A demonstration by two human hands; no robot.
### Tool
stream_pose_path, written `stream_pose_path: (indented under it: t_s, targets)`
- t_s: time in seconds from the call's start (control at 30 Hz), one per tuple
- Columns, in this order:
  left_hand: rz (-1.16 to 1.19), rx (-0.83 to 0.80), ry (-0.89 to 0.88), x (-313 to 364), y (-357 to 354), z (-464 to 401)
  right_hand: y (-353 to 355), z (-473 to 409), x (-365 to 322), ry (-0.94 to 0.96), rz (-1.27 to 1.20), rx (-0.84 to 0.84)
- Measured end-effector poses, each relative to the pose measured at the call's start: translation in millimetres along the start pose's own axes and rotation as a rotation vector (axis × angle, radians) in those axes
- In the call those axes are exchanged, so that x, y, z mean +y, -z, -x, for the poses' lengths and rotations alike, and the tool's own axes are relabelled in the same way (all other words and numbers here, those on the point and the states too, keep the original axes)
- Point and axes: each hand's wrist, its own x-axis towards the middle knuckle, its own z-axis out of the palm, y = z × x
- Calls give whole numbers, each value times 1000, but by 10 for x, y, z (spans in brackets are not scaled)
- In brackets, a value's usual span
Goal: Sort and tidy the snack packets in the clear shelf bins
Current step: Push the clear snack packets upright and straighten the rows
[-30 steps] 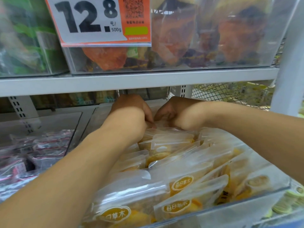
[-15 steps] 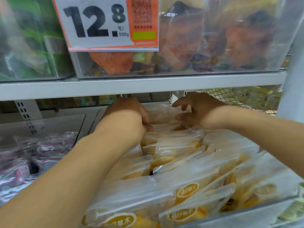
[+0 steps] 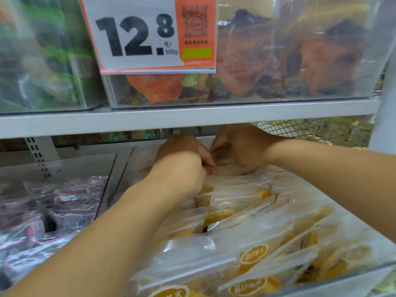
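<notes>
Your left hand (image 3: 182,153) and right hand (image 3: 240,146) meet at the back of the clear bin (image 3: 342,281), fingers curled, pinching a pale snack packet (image 3: 231,166) that lies atop the yellow packets (image 3: 252,257) with round orange logos filling the bin. Above on the shelf (image 3: 192,116), a price tag (image 3: 150,35) reads "12.8" per "500g".

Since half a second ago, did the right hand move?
Yes. The right hand closed in leftward to meet the left hand at the back of the packets, judged against the shelf rail above. Its spread fingers have curled.
</notes>
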Motion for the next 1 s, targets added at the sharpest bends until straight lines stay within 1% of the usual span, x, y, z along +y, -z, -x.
stream_pose_path:
  t_s: [0.07,0.13,0.23,0.33,0.43,0.53,0.57,0.63,0.7,0.8,0.9,1.0]
  targets:
    - [56,0,22,-14,-5,-32,-14,-12,-15,3,-46,9]
    - [80,-31,40,-16,1,-37,-5,-3,17,-24,-59,-40]
    - [67,-26,12,-18,18,-3,75,56,-7,-64,15,-130]
    - [56,15,16,-41,86,76,156,204,-67,-107,51,-113]
    - [-59,49,54,-77,183,152,227,426,-59,-119,75,-85]
    - [-191,38,100,-102,220,198,266,546,-14,-109,77,-3]
    - [-211,23,112,-107,224,205,270,558,-3,-102,62,-3]
    - [-230,-3,115,-96,226,199,288,568,3,-101,22,-94]
    - [-227,-27,101,-87,214,181,309,558,1,-100,9,-179]
    - [-183,-30,100,-65,186,135,358,499,22,-139,-13,-219]
    - [-123,-46,135,-36,193,116,303,434,20,-138,63,-214]
    - [-68,-36,133,-41,217,144,209,355,-51,-135,154,-191]
